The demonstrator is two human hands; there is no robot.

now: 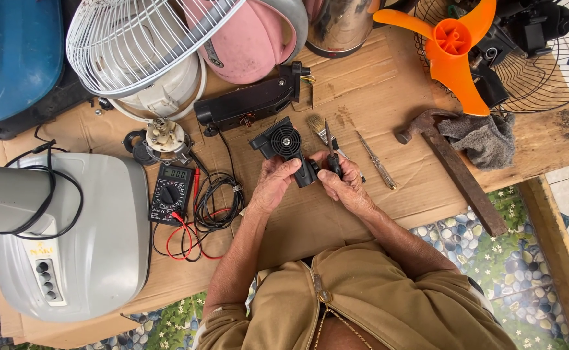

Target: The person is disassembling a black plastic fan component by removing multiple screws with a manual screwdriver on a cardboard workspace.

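My left hand [272, 183] grips a black fan motor housing [284, 143] with a round vent grille, holding it above the cardboard sheet [362, 91]. My right hand [344, 185] holds a dark-handled screwdriver [331, 155] upright, its shaft pointing away from me, right beside the housing's lower end. Both hands meet at the housing's near end.
A digital multimeter [171, 192] with red and black leads lies left. A hammer [453, 165], grey rag [485, 137], second screwdriver [376, 161] and small brush [318, 128] lie right. White fan guard [135, 45], orange blade [456, 55], grey fan base [77, 240], black bracket [248, 104] surround.
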